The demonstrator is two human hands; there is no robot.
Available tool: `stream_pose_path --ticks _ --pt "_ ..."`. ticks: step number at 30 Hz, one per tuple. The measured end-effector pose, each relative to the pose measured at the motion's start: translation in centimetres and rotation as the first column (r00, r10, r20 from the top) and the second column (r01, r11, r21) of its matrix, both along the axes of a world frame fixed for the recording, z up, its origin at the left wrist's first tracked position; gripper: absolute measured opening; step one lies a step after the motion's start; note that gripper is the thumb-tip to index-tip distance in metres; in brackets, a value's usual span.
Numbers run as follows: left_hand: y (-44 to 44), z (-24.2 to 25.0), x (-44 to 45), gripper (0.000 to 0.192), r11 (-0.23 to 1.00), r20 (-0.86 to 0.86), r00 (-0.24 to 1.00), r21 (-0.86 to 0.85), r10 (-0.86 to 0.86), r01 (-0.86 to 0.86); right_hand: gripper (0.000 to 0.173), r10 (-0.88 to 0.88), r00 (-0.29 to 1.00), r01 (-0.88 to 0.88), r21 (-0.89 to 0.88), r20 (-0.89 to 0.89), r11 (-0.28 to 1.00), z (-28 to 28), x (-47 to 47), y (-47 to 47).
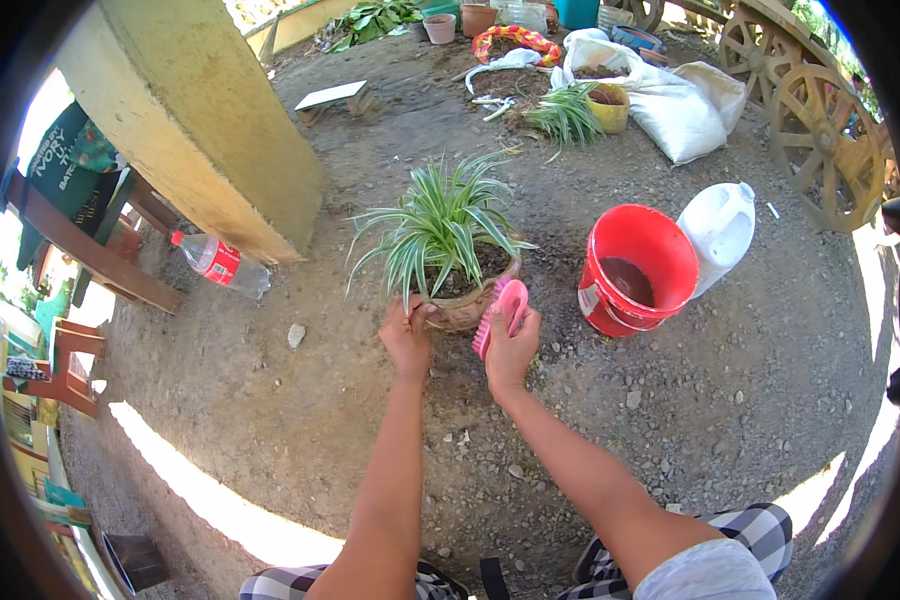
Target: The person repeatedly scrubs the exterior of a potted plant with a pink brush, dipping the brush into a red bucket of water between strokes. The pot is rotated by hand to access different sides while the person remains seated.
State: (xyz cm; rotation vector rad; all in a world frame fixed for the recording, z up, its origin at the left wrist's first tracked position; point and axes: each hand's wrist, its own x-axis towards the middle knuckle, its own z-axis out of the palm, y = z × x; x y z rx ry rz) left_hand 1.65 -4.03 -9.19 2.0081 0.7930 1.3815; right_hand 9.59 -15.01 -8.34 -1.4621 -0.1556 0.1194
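Note:
A spider plant (450,217) with green and white striped leaves grows in a round brownish pot (461,313) on the ground before me. My left hand (406,334) grips the pot's near left rim, with leaf tips hanging over the fingers. In my right hand (511,346) is a pink scrub brush (516,301), held by its loop handle. Its bristles face left, against or very close to the pot's right side. Dark soil (489,262) shows inside the rim. The pot's far side is hidden by leaves.
Right of the pot stands a red bucket (598,240) holding brownish water, beside a white plastic jug (718,225). A plastic bottle (221,264) lies by the concrete pillar (217,120). Farther off are a yellow pot (613,116), white sacks (679,112) and wooden wheels (825,142).

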Motion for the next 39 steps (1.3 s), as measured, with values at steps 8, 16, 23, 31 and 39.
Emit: stream_pose_path --ticks 8,16,23,31,39 --pt "-1.6 1.1 0.9 0.014 0.996 -0.107 0.992 -0.069 -0.071 0.064 0.029 0.159 0.965 -0.155 0.035 -0.21 0.987 -0.8 12.7 0.0" --pt "-0.1 0.1 0.2 0.015 1.0 -0.049 0.999 0.023 -0.004 0.005 0.041 -0.063 0.998 0.063 -0.023 -0.002 0.998 0.3 -2.9 1.4" --pt "-1.8 1.3 1.9 0.013 0.997 -0.073 0.996 -0.061 -0.047 0.042 0.036 0.111 0.962 -0.093 0.081 -0.249 0.992 -1.3 14.1 0.3" --pt "-0.8 0.5 0.6 0.014 0.999 -0.047 0.999 -0.048 -0.006 0.004 0.046 -0.12 0.989 0.126 -0.065 0.086 0.99 0.7 -2.3 2.4" --pt "-1.1 1.1 1.5 0.014 1.0 -0.121 0.993 0.009 -0.02 0.021 0.045 0.02 0.989 -0.025 -0.035 -0.146 0.999 0.9 10.3 1.4"
